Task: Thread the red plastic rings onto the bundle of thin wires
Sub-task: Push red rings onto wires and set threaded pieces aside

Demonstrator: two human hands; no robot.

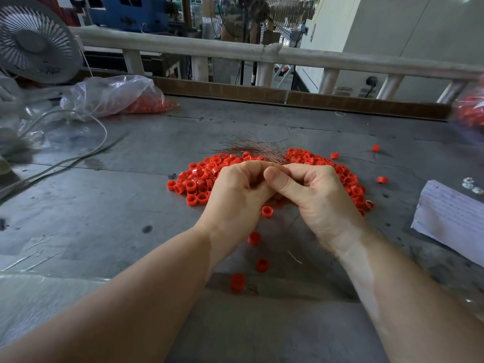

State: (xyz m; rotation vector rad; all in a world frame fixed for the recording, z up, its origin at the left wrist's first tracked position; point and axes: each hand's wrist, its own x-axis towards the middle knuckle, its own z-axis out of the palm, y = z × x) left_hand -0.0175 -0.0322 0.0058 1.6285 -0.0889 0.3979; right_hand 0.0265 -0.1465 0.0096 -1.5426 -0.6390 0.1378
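Many red rings are left unthreaded in a pile; the wire bundle is pinched by the left hand and right hand.

The grey desk carries a heap of red rings, a few strays nearer the edge, a clear bag of rings, a white cable and a paper sheet.
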